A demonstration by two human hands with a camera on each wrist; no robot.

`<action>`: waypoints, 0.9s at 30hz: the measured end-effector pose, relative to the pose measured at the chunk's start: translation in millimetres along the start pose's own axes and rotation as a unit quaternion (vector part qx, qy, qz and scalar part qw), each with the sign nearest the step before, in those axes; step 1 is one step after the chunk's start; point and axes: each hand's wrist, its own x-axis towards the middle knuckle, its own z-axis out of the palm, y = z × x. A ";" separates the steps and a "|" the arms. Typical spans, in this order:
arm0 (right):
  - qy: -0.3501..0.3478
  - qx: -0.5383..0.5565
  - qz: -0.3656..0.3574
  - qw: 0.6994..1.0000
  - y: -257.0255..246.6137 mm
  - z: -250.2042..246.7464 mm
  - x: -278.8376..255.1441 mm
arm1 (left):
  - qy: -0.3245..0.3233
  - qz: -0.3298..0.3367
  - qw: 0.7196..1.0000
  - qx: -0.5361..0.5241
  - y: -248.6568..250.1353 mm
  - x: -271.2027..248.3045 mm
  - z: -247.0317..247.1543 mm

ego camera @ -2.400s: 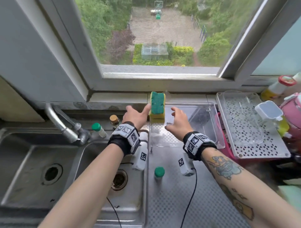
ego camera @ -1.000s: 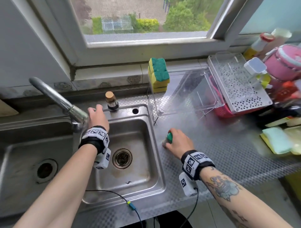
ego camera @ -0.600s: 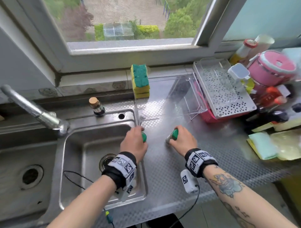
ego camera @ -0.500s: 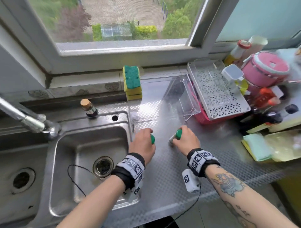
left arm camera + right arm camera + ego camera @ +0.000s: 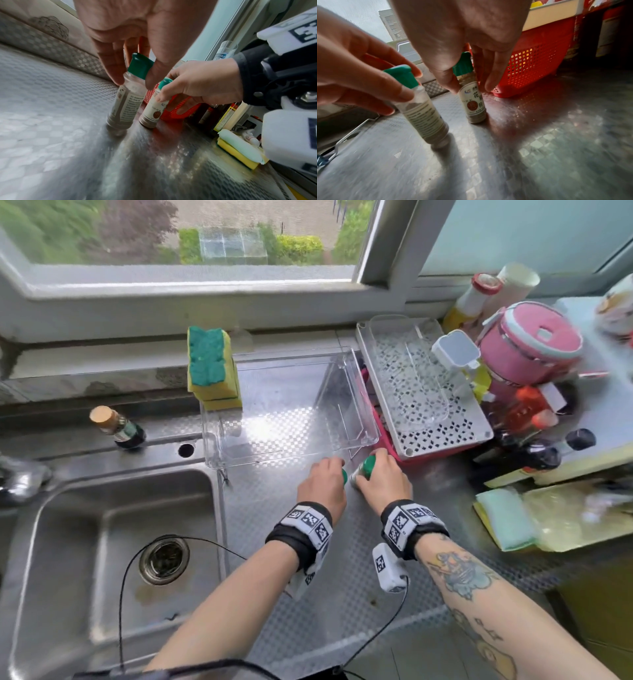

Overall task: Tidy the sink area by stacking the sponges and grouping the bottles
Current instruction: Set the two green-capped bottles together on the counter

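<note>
Two small green-capped spice bottles stand close together on the steel counter, just in front of the clear tray's near right corner. My left hand (image 5: 322,484) pinches the left bottle (image 5: 126,102) at its neck; this bottle leans a little. My right hand (image 5: 380,477) pinches the right bottle (image 5: 474,105) just below its cap (image 5: 369,465). The hands hide most of both bottles in the head view. Yellow-and-green sponges (image 5: 212,371) sit stacked on the ledge behind the tray. A dark bottle with a cork-coloured top (image 5: 118,428) stands alone behind the sink.
A clear plastic tray (image 5: 356,436) lies just beyond the hands. A red basket (image 5: 539,60) under a perforated white tray (image 5: 445,419) stands right of them. Dark bottles (image 5: 534,457), a pink pot (image 5: 527,347) and another sponge (image 5: 503,518) crowd the right. The sink basin (image 5: 102,542) is left.
Both hands have slid their bottles to the right along the counter, toward the red basket. The two bottles now stand nearly touching instead of a hand's width apart.
</note>
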 end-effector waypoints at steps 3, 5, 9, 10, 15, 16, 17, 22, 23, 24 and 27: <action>0.000 -0.009 -0.019 1.000 -1.6 0.1 2.8 | 0.002 -0.002 1.000 0.006 8.4 8.7 0.3; 0.003 -0.015 -0.033 0.999 -1.5 -0.7 3.4 | -0.001 -0.004 1.000 0.012 11.9 13.5 0.8; 0.011 -0.028 -0.046 0.998 -0.3 -2.1 2.6 | -0.003 -0.005 1.000 0.018 14.6 18.2 4.5; 0.011 -0.029 -0.047 0.998 -0.7 -2.3 2.3 | -0.001 -0.005 1.000 0.014 14.7 18.8 5.6; 0.006 -0.015 -0.047 0.999 -1.9 -3.0 2.7 | 0.007 -0.007 1.000 -0.002 14.7 20.7 10.4; 0.005 -0.013 -0.045 0.999 -1.5 -3.2 2.7 | 0.006 -0.008 1.000 -0.004 15.3 21.1 10.8; 0.002 -0.012 -0.043 0.999 -1.5 -3.3 2.4 | 0.005 -0.009 1.000 -0.007 15.9 21.0 11.1; -0.009 -0.004 -0.035 0.999 1.7 -5.3 -3.7 | -0.001 -0.009 1.000 -0.018 17.6 18.6 12.5; -0.010 -0.006 -0.034 0.999 2.7 -5.8 -5.7 | -0.001 -0.010 1.000 -0.023 16.8 16.9 12.9; -0.010 -0.007 -0.033 0.999 3.7 -6.5 -7.9 | 0.001 -0.010 1.000 -0.029 15.4 15.2 13.3; -0.005 -0.008 -0.033 0.999 5.0 -9.2 -15.4 | 0.010 -0.007 0.999 -0.043 8.6 6.8 10.0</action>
